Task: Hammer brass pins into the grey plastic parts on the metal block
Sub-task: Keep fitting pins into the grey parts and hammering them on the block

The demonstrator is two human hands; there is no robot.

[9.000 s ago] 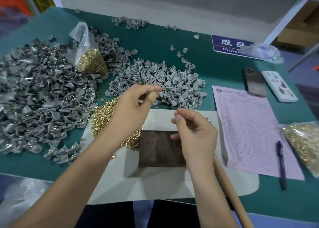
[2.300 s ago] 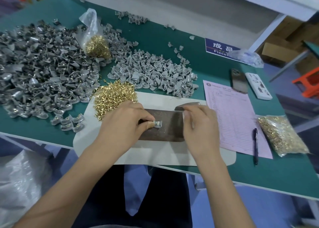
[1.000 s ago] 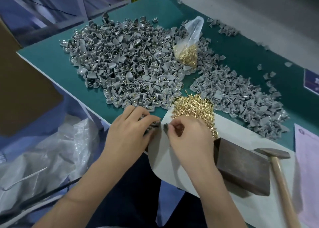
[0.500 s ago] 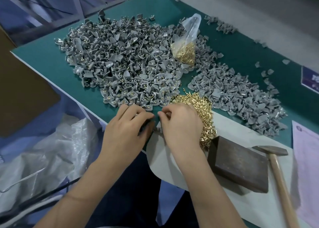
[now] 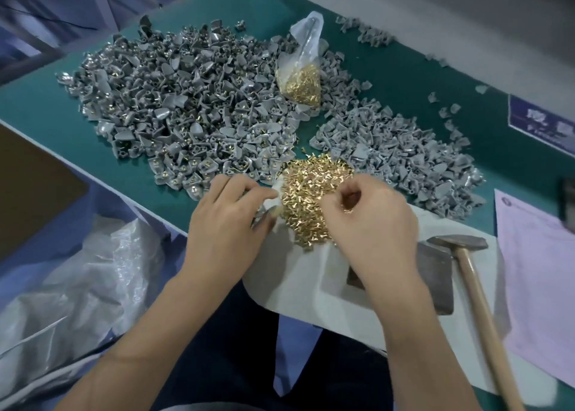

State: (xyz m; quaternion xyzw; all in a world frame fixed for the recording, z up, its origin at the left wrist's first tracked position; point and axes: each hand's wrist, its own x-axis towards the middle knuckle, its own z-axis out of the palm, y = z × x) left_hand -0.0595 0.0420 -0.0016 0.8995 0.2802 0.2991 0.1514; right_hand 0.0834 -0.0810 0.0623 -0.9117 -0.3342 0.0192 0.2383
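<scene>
My left hand (image 5: 227, 224) rests at the left edge of the white sheet (image 5: 311, 289), its fingers curled round grey plastic parts (image 5: 264, 216). My right hand (image 5: 370, 220) is over the loose heap of brass pins (image 5: 308, 189), fingertips bunched and pinching a few pins. The dark metal block (image 5: 435, 273) lies on the sheet just right of my right wrist, partly hidden by it, with nothing on its visible top. The hammer (image 5: 476, 301) lies beside the block, its head (image 5: 457, 242) pointing left.
A big pile of grey parts with pins (image 5: 186, 108) covers the green table at left; a smaller pile of plain grey parts (image 5: 404, 155) lies at right. A bag of pins (image 5: 300, 80) stands between them. A pink form (image 5: 535, 270) lies at right, crumpled plastic (image 5: 77, 286) below the table edge.
My right hand has moved right from beside my left hand onto the pin heap. My left hand stays at the sheet's left edge. The view has shifted slightly.
</scene>
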